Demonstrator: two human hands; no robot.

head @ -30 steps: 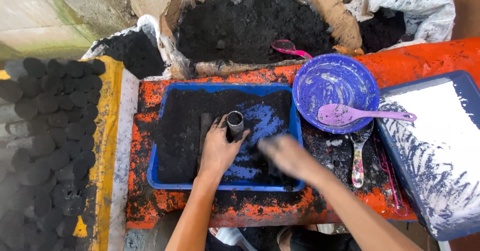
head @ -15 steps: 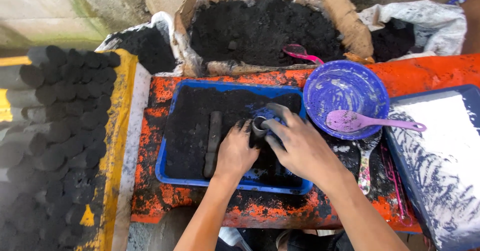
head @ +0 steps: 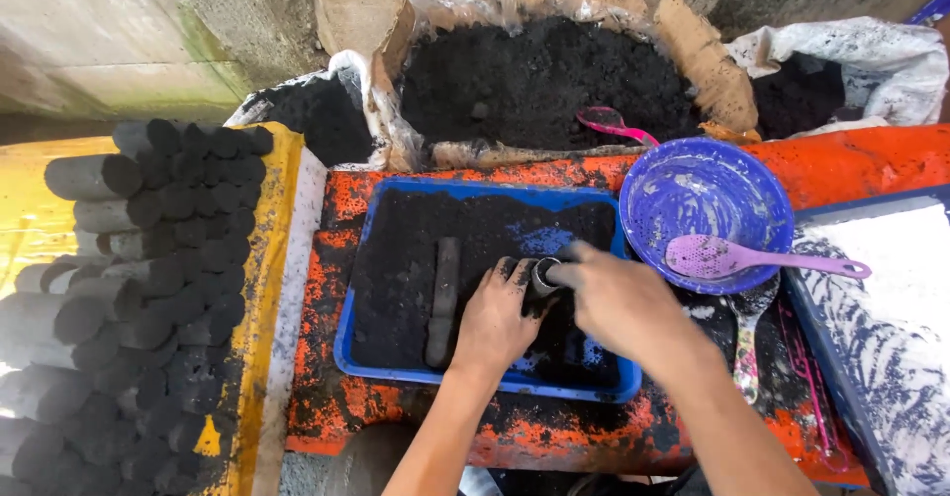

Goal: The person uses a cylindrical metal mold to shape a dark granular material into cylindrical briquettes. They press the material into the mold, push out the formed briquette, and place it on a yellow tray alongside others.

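The blue tray [head: 356,352] is holding black powder; the left hand [head: 492,323] is gripping an upright tube [head: 543,276], the right hand's [head: 618,303] fingers pinching its rim

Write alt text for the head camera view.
Two bare hands work a small metal tube over a blue tray of black powder: the left hand holds it, the right hand presses at its top. Black cylinders are stacked at left; a purple bowl with a perforated spoon sits at right.
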